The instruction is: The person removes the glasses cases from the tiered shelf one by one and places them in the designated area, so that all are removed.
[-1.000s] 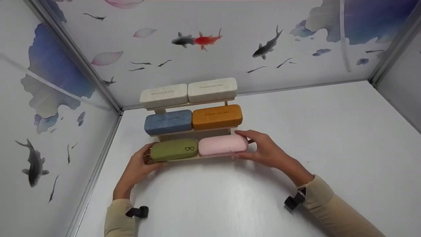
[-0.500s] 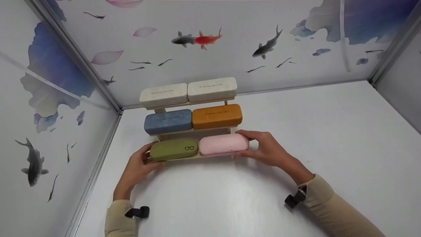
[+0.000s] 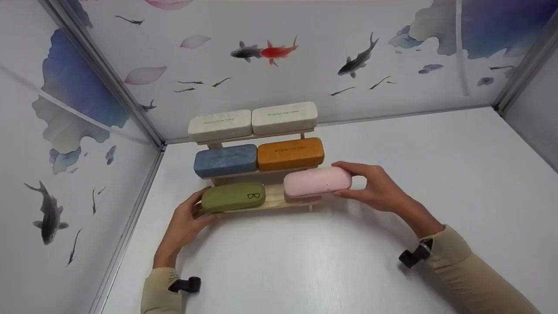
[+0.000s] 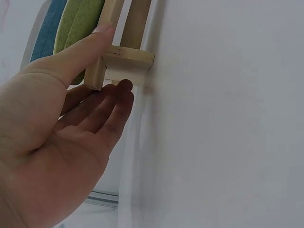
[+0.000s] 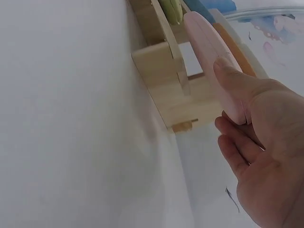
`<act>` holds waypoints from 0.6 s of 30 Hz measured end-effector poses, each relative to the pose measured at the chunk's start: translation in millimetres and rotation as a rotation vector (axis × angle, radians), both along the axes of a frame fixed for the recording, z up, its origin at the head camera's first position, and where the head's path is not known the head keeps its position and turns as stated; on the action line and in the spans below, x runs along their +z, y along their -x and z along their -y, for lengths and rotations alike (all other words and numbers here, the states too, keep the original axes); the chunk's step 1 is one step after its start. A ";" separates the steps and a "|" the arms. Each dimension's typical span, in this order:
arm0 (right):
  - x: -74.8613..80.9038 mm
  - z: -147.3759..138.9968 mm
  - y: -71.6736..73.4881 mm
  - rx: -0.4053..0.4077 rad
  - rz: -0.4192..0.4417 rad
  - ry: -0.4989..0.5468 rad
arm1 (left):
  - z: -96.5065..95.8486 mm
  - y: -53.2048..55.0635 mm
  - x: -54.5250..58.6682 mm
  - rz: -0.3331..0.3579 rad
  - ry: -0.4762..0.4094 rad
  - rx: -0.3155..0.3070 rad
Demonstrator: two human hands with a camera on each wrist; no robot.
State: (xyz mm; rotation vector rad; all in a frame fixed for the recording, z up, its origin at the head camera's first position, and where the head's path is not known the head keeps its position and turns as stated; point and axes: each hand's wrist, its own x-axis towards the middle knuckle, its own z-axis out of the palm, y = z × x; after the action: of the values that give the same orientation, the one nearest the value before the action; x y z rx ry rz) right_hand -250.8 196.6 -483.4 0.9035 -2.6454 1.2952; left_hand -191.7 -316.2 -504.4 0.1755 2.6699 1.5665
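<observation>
My right hand (image 3: 375, 187) pinches a pink glasses case (image 3: 317, 182) by its right end, thumb in front and fingers behind. In the right wrist view the pink case (image 5: 211, 57) is lifted off the bottom shelf of the wooden rack (image 5: 161, 80). A green glasses case (image 3: 234, 197), printed with a small glasses mark, lies on the left of that shelf. My left hand (image 3: 187, 218) grips the rack's left end beside it. In the left wrist view the thumb (image 4: 88, 52) lies on the front rail (image 4: 97, 71), and the fingers curl round behind.
A blue case (image 3: 226, 160) and an orange case (image 3: 290, 154) stand side by side on the middle shelf. Two white cases (image 3: 284, 117) fill the top tier. The rack is on a white table (image 3: 287, 270), with a fish-painted wall (image 3: 305, 87) behind and another at left.
The pink case has come up off the bottom shelf and moved right in my right hand, uncovering bare wood beside the green case. My left hand stays at the rack's left end.
</observation>
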 end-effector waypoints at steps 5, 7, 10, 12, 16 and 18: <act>4.1 -31.8 5.9 -0.020 0.013 -0.047 | 1.0 2.0 2.6 -0.003 0.029 -0.009; 2.8 -44.5 7.9 -0.037 0.024 -0.063 | 1.8 3.6 2.3 -0.001 0.030 -0.014; -1.6 -61.7 12.5 -0.068 0.027 -0.062 | 3.9 6.5 1.4 0.011 -0.016 -0.023; -5.4 -70.9 16.9 -0.091 0.027 -0.046 | 5.5 7.8 1.2 0.027 -0.053 -0.027; -12.7 -82.4 30.0 -0.117 0.030 -0.027 | 8.5 10.7 1.1 0.049 -0.099 -0.035; -14.7 -85.1 38.4 -0.131 0.028 -0.041 | 9.1 12.6 1.3 0.054 -0.102 -0.044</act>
State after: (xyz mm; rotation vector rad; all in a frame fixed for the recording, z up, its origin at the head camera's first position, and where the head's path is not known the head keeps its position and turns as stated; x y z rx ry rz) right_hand -289.2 281.7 -498.1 0.7080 -2.7100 1.2380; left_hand -204.3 -325.3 -503.2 0.1911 2.5296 1.6702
